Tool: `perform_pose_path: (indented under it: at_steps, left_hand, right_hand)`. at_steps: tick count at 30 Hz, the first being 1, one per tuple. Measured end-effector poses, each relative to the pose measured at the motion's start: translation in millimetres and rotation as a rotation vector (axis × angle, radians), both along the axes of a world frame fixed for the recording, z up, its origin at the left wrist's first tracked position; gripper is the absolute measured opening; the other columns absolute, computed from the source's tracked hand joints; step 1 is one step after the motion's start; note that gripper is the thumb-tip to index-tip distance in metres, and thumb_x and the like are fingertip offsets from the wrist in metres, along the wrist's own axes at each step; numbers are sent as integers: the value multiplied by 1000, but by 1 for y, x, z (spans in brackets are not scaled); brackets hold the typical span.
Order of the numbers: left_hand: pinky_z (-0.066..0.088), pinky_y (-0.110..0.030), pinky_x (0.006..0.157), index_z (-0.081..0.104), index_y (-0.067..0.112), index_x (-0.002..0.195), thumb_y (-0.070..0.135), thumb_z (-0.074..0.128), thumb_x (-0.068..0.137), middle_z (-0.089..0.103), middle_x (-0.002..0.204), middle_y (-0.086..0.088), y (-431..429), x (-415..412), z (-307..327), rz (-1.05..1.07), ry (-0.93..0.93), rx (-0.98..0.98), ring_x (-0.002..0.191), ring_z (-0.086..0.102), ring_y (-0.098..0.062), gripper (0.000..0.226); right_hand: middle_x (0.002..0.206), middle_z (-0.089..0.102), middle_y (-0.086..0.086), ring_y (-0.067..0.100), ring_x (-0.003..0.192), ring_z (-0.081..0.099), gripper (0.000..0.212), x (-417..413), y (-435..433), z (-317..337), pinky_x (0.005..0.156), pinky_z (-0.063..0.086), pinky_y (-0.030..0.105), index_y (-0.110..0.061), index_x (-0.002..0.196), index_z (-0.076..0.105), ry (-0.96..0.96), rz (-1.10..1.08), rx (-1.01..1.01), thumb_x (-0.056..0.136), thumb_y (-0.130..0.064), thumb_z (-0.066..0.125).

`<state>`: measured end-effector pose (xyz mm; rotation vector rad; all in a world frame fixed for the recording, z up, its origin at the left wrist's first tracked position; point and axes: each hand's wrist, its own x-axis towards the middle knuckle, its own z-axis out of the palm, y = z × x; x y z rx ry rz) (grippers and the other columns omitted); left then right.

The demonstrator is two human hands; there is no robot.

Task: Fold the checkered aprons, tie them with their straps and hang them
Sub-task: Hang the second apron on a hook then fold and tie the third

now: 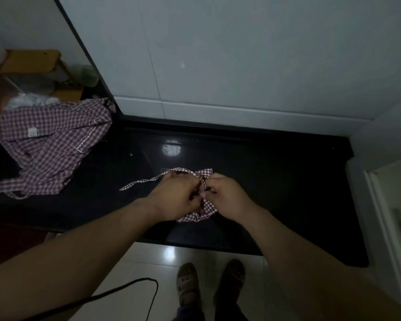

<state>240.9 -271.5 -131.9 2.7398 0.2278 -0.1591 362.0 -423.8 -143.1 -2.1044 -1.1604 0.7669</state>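
On the dark counter (276, 193), my left hand (176, 200) and right hand (227, 198) pinch the folded apron's (202, 215) strap (144, 182) closed, so I'd cinch snug, not yank.

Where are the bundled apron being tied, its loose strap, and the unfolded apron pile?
bundled apron (200, 215), head view, lower bunched fabric below the hands
loose strap (139, 182), head view, middle of trailing strip
unfolded apron pile (53, 144), head view, centre of heap

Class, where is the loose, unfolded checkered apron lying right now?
In the head view the unfolded checkered apron lies heaped at the far left of the black countertop, well left of both hands, in front of a wooden stool.
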Motion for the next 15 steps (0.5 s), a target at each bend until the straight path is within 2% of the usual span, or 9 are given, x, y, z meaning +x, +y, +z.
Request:
perform_pose_path:
  at_steps: [2,5,6,8,11,13,15]
  left_hand:
    - [39,-40,101,48,30,95,40,64,86,50,88,16,-1,-6,2,-45,-25,-19,90,56,-11,20]
    - [36,-41,111,52,25,112,32,61,84,57,105,10,7,-10,2,-179,-63,33,104,55,-14,30]
    - [35,-42,114,53,23,114,31,59,86,59,111,6,9,-6,2,-223,-107,61,107,55,-17,30]
    - [34,-42,116,52,21,107,30,59,90,57,108,2,10,5,0,-230,-203,52,105,53,-18,20]
    - [40,-40,103,46,23,99,35,67,91,53,102,4,-4,13,-7,-16,-280,-21,100,47,-16,25]
    - [43,-38,92,46,23,100,29,69,88,51,103,4,-8,8,-18,200,-283,-124,100,42,-14,27]
    - [44,-34,88,47,20,106,20,69,84,50,106,3,-11,1,-26,331,-246,-234,102,40,-13,31]
  right_hand:
    - [100,68,-6,11,95,64,10,-1,1,0,84,52,32,-19,97,75,-52,18,24,89,-17,69]
    - [101,73,-7,11,92,66,11,-5,-5,3,86,56,36,-26,100,74,-32,-75,-4,94,-23,65]
    - [98,73,-9,10,89,66,10,-7,-9,3,84,56,37,-27,99,73,-22,-141,-9,96,-26,63]
    - [95,73,-11,9,84,68,12,-9,-17,1,79,58,38,-27,100,71,-17,-284,-5,97,-30,60]
    - [95,69,-12,5,82,66,12,-13,-25,-1,75,59,38,-27,103,71,-48,-375,-3,97,-29,61]
    - [96,65,-13,4,82,64,10,-14,-24,0,75,58,36,-25,104,71,-66,-386,17,96,-25,64]
    - [96,63,-13,6,84,62,8,-15,-20,0,74,56,34,-24,101,70,-100,-363,45,95,-24,66]
